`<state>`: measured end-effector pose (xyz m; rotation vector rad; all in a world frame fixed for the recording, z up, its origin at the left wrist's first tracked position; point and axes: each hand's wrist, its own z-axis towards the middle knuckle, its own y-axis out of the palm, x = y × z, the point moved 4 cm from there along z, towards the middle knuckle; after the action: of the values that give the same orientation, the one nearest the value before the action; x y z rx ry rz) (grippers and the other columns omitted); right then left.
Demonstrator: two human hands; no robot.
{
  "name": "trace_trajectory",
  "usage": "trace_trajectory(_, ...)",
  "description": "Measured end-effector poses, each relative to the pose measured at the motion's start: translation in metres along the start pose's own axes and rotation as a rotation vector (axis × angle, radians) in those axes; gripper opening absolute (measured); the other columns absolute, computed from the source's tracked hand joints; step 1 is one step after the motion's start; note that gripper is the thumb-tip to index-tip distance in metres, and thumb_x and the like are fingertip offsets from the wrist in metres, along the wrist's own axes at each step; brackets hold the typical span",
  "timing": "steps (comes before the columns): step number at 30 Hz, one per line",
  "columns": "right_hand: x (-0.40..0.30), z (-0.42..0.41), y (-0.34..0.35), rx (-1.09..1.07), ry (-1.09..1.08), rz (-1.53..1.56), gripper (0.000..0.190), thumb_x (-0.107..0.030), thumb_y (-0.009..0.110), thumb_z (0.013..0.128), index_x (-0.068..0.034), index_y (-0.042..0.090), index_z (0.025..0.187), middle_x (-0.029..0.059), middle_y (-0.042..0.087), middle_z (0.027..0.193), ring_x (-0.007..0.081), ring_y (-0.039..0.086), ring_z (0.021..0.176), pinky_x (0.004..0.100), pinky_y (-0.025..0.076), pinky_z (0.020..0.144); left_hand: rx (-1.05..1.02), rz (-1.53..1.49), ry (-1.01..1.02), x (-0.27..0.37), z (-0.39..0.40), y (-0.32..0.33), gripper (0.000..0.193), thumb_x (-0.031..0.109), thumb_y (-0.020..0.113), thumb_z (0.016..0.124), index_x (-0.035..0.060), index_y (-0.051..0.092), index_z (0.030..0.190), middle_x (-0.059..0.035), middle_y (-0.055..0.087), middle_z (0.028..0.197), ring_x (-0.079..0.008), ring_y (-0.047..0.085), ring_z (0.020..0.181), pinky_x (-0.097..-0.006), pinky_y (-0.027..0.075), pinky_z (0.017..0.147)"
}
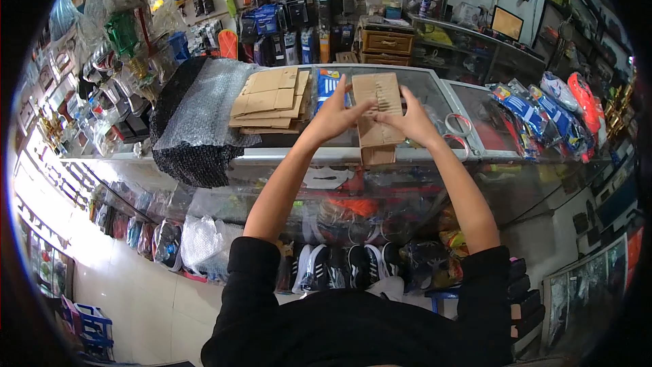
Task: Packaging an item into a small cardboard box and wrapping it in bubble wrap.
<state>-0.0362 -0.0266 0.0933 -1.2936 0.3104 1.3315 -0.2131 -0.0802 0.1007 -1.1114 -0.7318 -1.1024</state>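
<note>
Between my hands a folded piece of corrugated cardboard [378, 135] is held above the glass counter [423, 79]. My left hand [333, 117] is at its left side, thumb laid across its face and index finger pointing up. From the right side my right hand [415, 121] holds it, its thumb also on the face. Ridged creases run down the cardboard's middle, and a narrower flap shows at its lower end. Just behind my left hand lies a blue packaged item [327, 84] with white stripes. Rolls of tape [458, 125] are beside my right forearm.
Left on the counter are stacked flattened cardboard [267, 94] and bubble wrap [201, 104] over a black wrapped roll [196, 165]. Blue packages [519, 107] lie at the right. Trophies [122, 92] crowd the far left. Shoes [356, 265] line the floor below the counter.
</note>
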Motion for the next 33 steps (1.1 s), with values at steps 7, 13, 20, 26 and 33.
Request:
trace_trajectory(7, -0.022, -0.012, -0.010, 0.375, -0.403, -0.283, 0.085, -0.033, 0.077, 0.073, -0.001, 0.030, 0.136, 0.0212, 0.045, 0.127, 0.0364, 0.046, 0.117, 0.0427, 0.039, 0.096, 0.128, -0.420, 0.037, 0.000, 0.021, 0.001, 0.070, 0.046, 0.055, 0.091, 0.0015, 0.032, 0.139, -0.0156, 0.043, 0.135, -0.0250, 0.043, 0.126, -0.0426, 0.049, 0.087)
trace_trajectory(13, 0.025, -0.022, 0.013, 0.372, -0.460, -0.300, 0.079, -0.015, 0.076, 0.074, -0.003, 0.024, 0.133, 0.0236, 0.040, 0.126, 0.0406, 0.045, 0.116, 0.0443, 0.041, 0.094, 0.113, -0.457, 0.111, -0.036, 0.008, 0.014, 0.055, 0.026, 0.060, 0.090, 0.0048, 0.039, 0.136, -0.0114, 0.048, 0.130, -0.0226, 0.045, 0.124, -0.0416, 0.040, 0.098)
trace_trajectory(20, 0.046, -0.045, 0.025, 0.312, -0.494, -0.189, 0.063, 0.002, 0.062, 0.078, -0.003, 0.024, 0.129, 0.0232, 0.036, 0.130, 0.0410, 0.039, 0.122, 0.0421, 0.038, 0.099, -0.003, -0.390, 0.262, -0.043, -0.020, 0.019, 0.067, 0.003, 0.062, 0.078, 0.0076, 0.031, 0.138, -0.0099, 0.038, 0.136, -0.0257, 0.031, 0.134, -0.0454, 0.036, 0.105)
trace_trajectory(26, 0.049, -0.052, 0.010, 0.175, -0.213, 0.336, 0.017, 0.000, 0.046, 0.090, -0.001, 0.050, 0.107, 0.0085, 0.055, 0.106, 0.0196, 0.057, 0.100, 0.0301, 0.041, 0.090, 0.022, -0.115, 0.337, -0.036, -0.043, 0.020, 0.061, 0.010, 0.070, 0.074, 0.0122, 0.045, 0.129, -0.0094, 0.039, 0.130, -0.0240, 0.039, 0.126, -0.0433, 0.041, 0.101)
trace_trajectory(33, 0.041, -0.025, 0.004, 0.264, 0.123, 0.390, 0.034, -0.027, 0.065, 0.087, -0.004, 0.055, 0.110, 0.0041, 0.058, 0.090, 0.0129, 0.057, 0.080, 0.0296, 0.048, 0.067, 0.000, -0.042, 0.371, -0.042, -0.046, 0.028, 0.037, 0.011, 0.069, 0.079, 0.0068, 0.054, 0.113, -0.0076, 0.041, 0.123, -0.0215, 0.046, 0.119, -0.0391, 0.048, 0.094)
